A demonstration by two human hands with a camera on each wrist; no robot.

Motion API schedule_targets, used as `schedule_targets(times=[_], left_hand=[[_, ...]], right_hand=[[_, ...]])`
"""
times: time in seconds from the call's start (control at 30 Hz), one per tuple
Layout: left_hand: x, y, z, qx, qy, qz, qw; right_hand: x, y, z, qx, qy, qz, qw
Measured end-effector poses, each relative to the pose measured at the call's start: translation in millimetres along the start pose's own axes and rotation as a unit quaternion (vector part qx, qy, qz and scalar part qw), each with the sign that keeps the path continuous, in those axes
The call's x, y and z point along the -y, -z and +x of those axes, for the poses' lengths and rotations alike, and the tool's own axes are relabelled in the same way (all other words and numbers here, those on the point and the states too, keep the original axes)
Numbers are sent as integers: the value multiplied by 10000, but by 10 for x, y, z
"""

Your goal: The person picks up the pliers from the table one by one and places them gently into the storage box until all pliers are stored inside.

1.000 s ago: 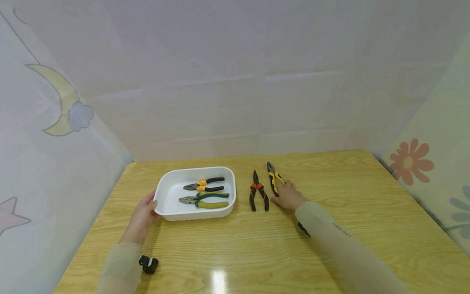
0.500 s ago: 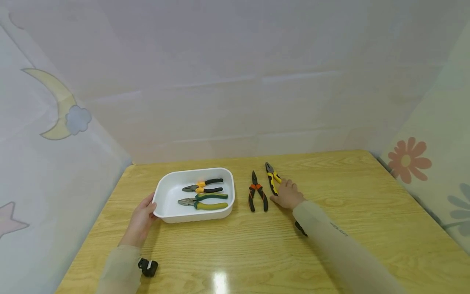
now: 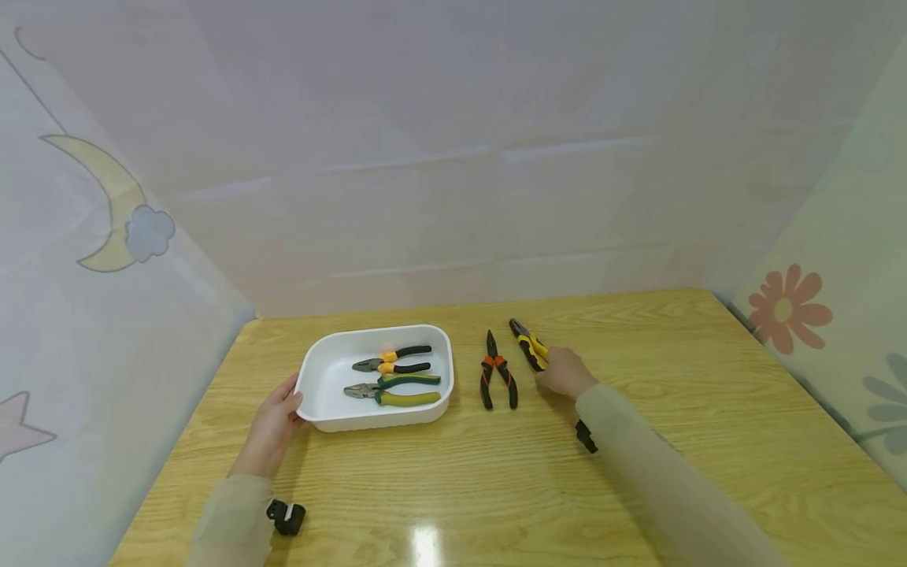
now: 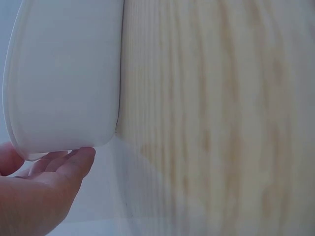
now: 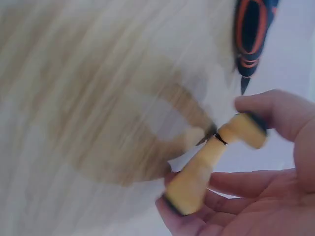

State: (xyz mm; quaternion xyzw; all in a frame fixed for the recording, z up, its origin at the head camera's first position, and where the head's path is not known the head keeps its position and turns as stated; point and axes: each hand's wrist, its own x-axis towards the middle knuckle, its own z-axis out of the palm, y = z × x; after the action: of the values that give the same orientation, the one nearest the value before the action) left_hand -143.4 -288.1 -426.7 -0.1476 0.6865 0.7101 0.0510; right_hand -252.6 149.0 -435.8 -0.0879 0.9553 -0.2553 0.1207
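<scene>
Pliers with dark metal nose and yellow-and-black handles [image 3: 526, 343]: over right half of wood-grain bench [image 3: 496, 488], contact with it unclear. Your right hand [image 3: 564, 372] nearer, fingers clamped around handles. Long axis slants from fingers, nose pointing away and leftward. Your left hand [image 3: 275, 416], well apart, pinches left rim of white plastic tray [image 3: 322, 386]. Black-and-orange long-nose pliers [image 3: 489, 361] between, touching neither.

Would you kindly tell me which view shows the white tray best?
The head view, because the white tray appears almost whole, inside included; the left wrist view shows only part of its outside, the right wrist view none.
</scene>
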Motion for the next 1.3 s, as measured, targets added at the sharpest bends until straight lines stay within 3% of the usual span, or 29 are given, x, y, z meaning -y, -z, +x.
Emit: schedule_targets(times=[0.1, 0.17, 0.27, 0.4, 0.47, 0.6, 0.87, 0.97, 1.3], left_hand=[[2, 6, 4, -19, 14, 9, 10000], [6, 9, 7, -24, 20, 21, 10000], [13, 11, 16, -32, 9, 28, 10000], [22, 11, 17, -89, 15, -17, 10000], [25, 10, 17, -106, 19, -34, 9999], [23, 5, 12, -93, 35, -23, 9999], [12, -7, 20, -117, 4, 47, 9999], [12, -6, 19, -105, 0, 34, 9999], [15, -2, 31, -66, -12, -31, 10000]], right_hand=[[-1, 18, -27, 186, -372, 1167, 9923], [8, 27, -44, 278, -626, 1943, 9785], [37, 52, -61, 386, -1047, 3244, 9393], [54, 87, -71, 558, -1378, 4677, 8713], [45, 91, -80, 639, -1328, 5172, 8431], [13, 67, -114, 645, -1221, 5982, 7894], [-19, 21, -222, 917, -882, 7048, 6979], [11, 39, -270, 992, -603, 7303, 6732], [166, 163, -447, 950, -294, 7574, 6453]])
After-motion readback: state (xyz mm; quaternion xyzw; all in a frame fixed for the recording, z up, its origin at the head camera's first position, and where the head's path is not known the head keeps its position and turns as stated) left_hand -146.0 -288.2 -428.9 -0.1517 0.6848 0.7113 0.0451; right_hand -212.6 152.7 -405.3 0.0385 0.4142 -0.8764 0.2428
